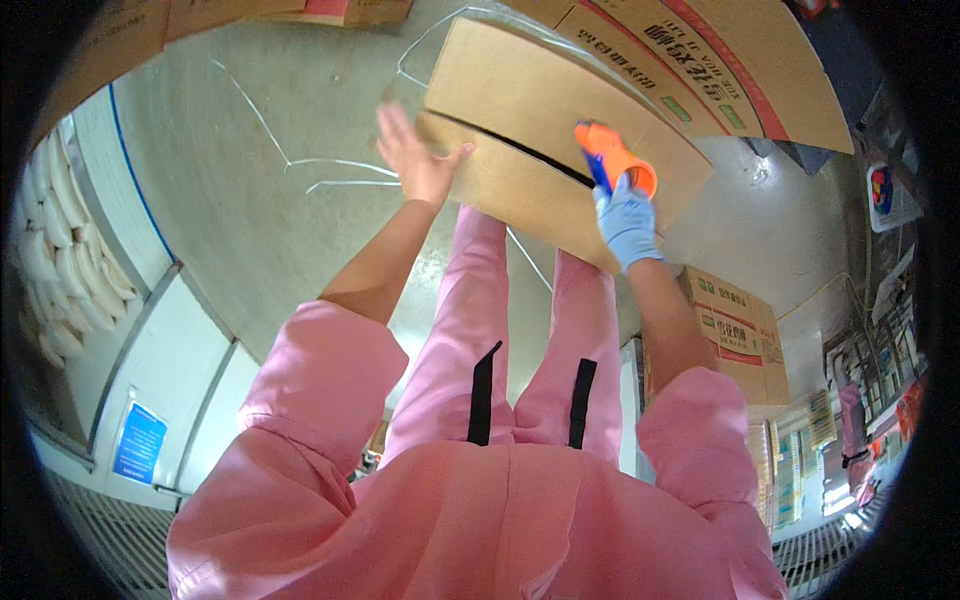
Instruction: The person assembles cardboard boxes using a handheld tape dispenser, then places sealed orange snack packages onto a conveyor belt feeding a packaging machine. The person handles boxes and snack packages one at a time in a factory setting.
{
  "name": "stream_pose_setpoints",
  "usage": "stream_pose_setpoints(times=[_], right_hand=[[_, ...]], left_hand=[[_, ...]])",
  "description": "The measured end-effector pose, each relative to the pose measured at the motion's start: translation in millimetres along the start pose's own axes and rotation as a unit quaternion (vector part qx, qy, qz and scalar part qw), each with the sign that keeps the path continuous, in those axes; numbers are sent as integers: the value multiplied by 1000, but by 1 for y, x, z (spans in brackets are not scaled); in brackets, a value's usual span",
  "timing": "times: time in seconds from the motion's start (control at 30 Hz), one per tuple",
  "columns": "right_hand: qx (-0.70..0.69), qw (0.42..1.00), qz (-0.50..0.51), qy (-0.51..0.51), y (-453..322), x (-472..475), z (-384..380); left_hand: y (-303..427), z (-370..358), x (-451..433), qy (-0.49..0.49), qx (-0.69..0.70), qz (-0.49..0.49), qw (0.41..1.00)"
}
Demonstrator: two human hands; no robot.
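A cardboard carton (pixel 540 90) is in front of my legs, its two top flaps folded down with a dark gap between them. My left hand (pixel 421 169), bare and slightly blurred, is at the carton's left end with its fingers spread. Its thumb lies over the edge of the near flap; whether it presses there I cannot tell. In a light blue glove, my right hand (pixel 628 225) grips an orange and blue tape dispenser (pixel 611 146) over the right part of the carton, close to the gap. The dispenser is blurred, and I cannot tell if it touches the cardboard.
A flattened printed carton (pixel 720 67) lies beyond the box. Another printed carton (pixel 739 334) stands to my right. Loose white strapping (pixel 337 161) trails over the floor (pixel 247 217). White sacks (pixel 71 255) are piled at far left, past a white panel wall (pixel 187 315).
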State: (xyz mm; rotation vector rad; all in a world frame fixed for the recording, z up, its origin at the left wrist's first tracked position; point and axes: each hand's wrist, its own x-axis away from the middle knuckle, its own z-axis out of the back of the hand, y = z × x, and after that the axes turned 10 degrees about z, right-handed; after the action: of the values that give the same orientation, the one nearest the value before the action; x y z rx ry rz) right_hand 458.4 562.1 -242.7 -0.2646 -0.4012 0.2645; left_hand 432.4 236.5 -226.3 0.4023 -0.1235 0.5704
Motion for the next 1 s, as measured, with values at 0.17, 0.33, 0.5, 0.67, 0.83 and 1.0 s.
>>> stream_pose_setpoints(times=[0.17,0.33,0.5,0.67,0.83,1.0], right_hand=[[-250,963,-102,-25,-29,2,35],[-485,848,-48,-210,-36,-29,73],[-418,872,26,-253,-18,-33,22],[-428,870,21,-243,-14,-31,22],[-288,916,77,-268,-21,-43,32],[-216,933,40,-285,-47,-47,38]], left_hand=[[-9,-9,-18,-175,-190,-279,925],[0,-16,-7,-154,-147,-254,944],[21,-7,31,-348,286,35,892],[30,-31,48,-455,500,431,598],[25,-35,47,-325,461,304,768],[-38,-23,-31,-20,397,274,876]])
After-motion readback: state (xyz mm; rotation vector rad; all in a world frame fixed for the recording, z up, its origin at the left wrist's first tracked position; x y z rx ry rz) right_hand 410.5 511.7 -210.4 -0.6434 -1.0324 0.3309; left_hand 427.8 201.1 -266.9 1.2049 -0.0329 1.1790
